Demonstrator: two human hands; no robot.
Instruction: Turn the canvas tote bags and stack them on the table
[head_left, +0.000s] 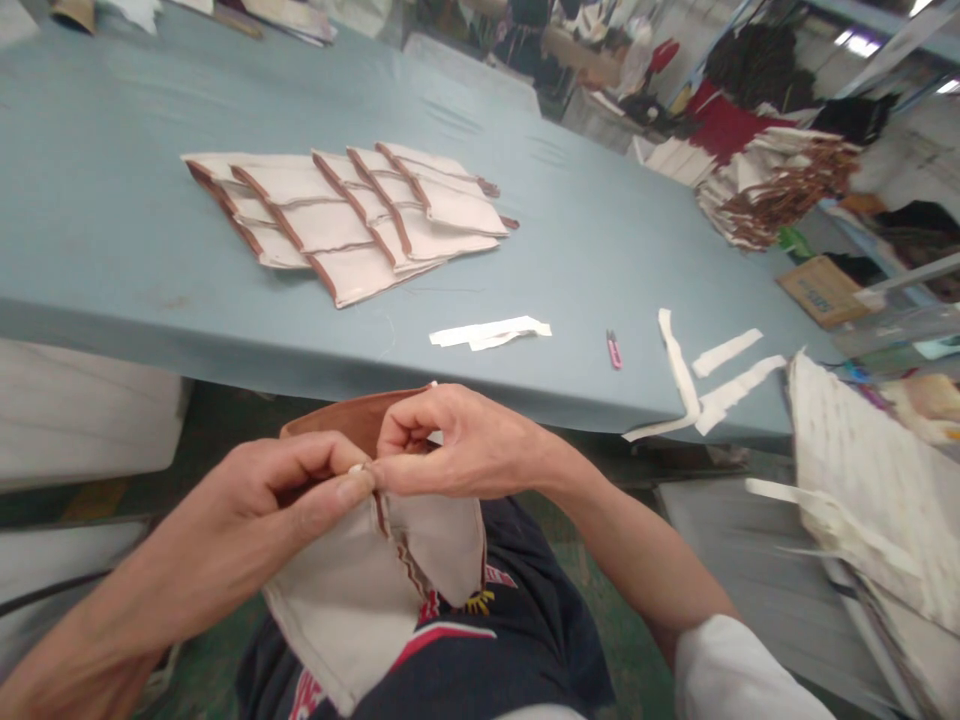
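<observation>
Over my lap I have a cream fabric piece (341, 590) with brown edging and a brown seam, its brown side (345, 420) showing behind my fingers. My left hand (289, 490) pinches the seam's upper end between thumb and forefinger. Right beside it, my right hand (457, 445) is closed on the same piece, fingers curled and thumb tip almost touching the left thumb. Exactly what lies between the fingertips is too small to make out. On the table beyond, several similar cream pieces (337, 215) with brown edges overlap in a row.
The blue-green table (570, 240) bears white strips (491, 332), small pink thread snips (614, 350) and more white strips (679, 370) near its right end. A heap of cream and brown pieces (780, 185) lies at the far right. A cardboard box (821, 290) is beside the table.
</observation>
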